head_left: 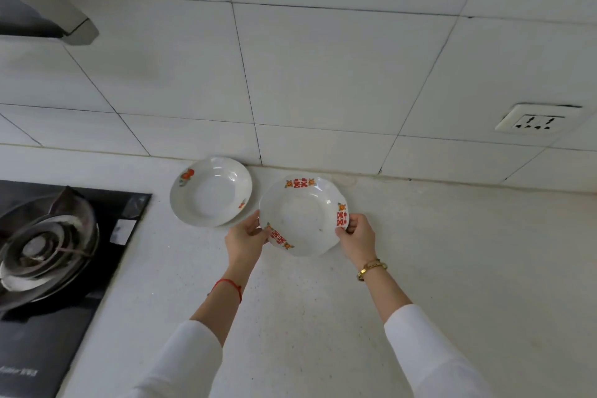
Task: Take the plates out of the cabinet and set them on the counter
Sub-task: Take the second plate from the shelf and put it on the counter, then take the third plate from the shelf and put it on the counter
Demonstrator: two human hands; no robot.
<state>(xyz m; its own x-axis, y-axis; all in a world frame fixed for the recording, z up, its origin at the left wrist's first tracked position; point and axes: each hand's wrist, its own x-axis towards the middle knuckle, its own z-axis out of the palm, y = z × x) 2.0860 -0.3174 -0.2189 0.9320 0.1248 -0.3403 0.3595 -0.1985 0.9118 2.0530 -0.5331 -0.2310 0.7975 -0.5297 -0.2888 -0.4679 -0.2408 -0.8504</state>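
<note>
A white deep plate with red characters and orange flowers on its rim (302,220) is low over the pale counter (452,268), near the tiled back wall. My left hand (247,237) grips its left rim and my right hand (353,234) grips its right rim, thumbs on top. Whether the plate touches the counter I cannot tell. To its left a second white plate with an orange fruit pattern (211,192) lies flat on the counter, its right edge just under or beside the held plate. No cabinet is in view.
A black glass gas hob with a round burner (48,242) fills the left side. A range hood (42,3) hangs at the upper left. A wall socket (538,121) sits on the tiles at the right. Bare counter stretches right and toward me.
</note>
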